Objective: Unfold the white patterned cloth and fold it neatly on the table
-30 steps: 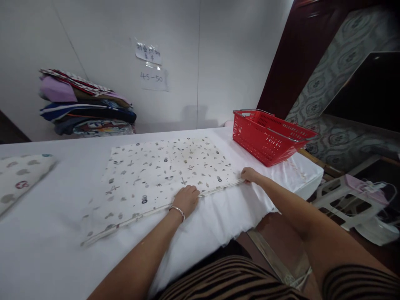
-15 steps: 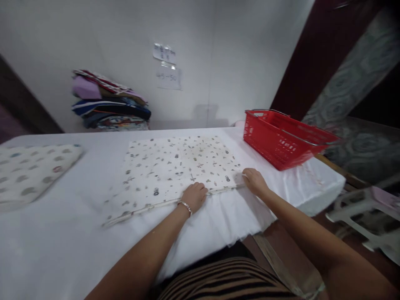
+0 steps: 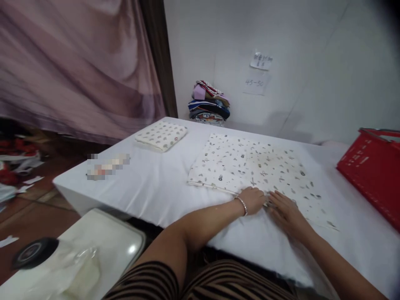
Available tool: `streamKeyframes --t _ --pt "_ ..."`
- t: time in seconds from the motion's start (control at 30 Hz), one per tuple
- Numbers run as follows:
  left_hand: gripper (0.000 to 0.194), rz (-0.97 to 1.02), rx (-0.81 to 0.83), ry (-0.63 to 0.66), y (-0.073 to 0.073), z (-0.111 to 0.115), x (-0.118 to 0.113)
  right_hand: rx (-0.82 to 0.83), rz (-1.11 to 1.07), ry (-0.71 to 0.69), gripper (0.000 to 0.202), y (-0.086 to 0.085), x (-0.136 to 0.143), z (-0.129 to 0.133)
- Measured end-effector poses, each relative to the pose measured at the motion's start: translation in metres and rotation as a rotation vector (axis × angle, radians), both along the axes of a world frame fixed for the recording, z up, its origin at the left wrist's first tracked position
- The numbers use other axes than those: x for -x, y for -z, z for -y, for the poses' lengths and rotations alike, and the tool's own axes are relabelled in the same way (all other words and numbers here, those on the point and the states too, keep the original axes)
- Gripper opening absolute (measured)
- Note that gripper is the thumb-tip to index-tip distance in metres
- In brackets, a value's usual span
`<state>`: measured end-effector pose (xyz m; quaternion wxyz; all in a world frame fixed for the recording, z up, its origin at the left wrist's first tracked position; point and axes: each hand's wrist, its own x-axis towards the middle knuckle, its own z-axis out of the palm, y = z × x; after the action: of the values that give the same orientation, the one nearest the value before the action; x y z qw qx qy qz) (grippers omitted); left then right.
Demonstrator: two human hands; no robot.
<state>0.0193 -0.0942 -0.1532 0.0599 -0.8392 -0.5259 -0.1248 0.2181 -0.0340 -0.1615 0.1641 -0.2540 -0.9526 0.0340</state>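
Observation:
A white cloth (image 3: 234, 160) with small dark printed motifs lies folded and flat on the white-covered table. My left hand (image 3: 252, 200), a bracelet at its wrist, is at the middle of the cloth's near edge, fingers bent and closed on the fabric. Close beside it on the right, my right hand (image 3: 286, 210) rests on the same edge with its fingers stretched out. A bit of the edge shows between the two hands; the fabric beneath the palms is hidden.
Farther left sits a folded spotted cloth (image 3: 162, 135). A pixelated item (image 3: 108, 166) lies near the table's left edge. The red basket (image 3: 371, 171) stands at right. Stacked fabrics (image 3: 209, 102) are by the wall. A white surface (image 3: 109, 233) holding a dark round object (image 3: 35, 253) is lower left.
My view has swung left. My right hand has moved from the cloth's right corner inward to beside my left hand, its fingers now stretched out. The left hand stays at the near edge.

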Motion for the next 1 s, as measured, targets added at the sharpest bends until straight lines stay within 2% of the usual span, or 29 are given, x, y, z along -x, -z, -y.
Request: streamKeyframes --t 0.1,0.23,0.43,0.57,0.7,0.8,0.9,1.0 --pt "0.016 -0.018 -0.027 -0.053 -0.002 0.008 0.009 0.032 -0.018 -0.055 0.047 0.008 0.020 0.006" --pt "0.016 -0.080 -0.008 -0.150 -0.007 0.027 0.041 0.015 -0.033 -0.070 0.045 0.017 0.020 0.008" --pt "0.025 -0.047 0.026 -0.336 -0.017 0.074 0.101 -0.006 -0.041 -0.071 0.044 0.010 0.024 0.010" --pt "0.035 0.048 -0.021 -0.562 -0.025 0.111 0.143 -0.008 -0.063 -0.133 0.036 -0.006 0.050 0.018" --pt "0.036 0.190 -0.057 -0.936 -0.028 0.138 0.180 0.025 -0.049 -0.234 0.029 -0.018 0.086 0.026" --pt "0.035 0.321 0.077 -1.145 -0.027 0.146 0.194 0.050 -0.023 -0.266 0.026 -0.022 0.109 0.031" --pt "0.041 0.331 0.207 -1.176 -0.027 0.143 0.195 0.050 -0.010 -0.259 0.024 -0.021 0.122 0.034" --pt "0.035 0.337 0.236 -1.191 -0.027 0.135 0.191 0.043 -0.023 -0.256 0.023 -0.019 0.125 0.035"
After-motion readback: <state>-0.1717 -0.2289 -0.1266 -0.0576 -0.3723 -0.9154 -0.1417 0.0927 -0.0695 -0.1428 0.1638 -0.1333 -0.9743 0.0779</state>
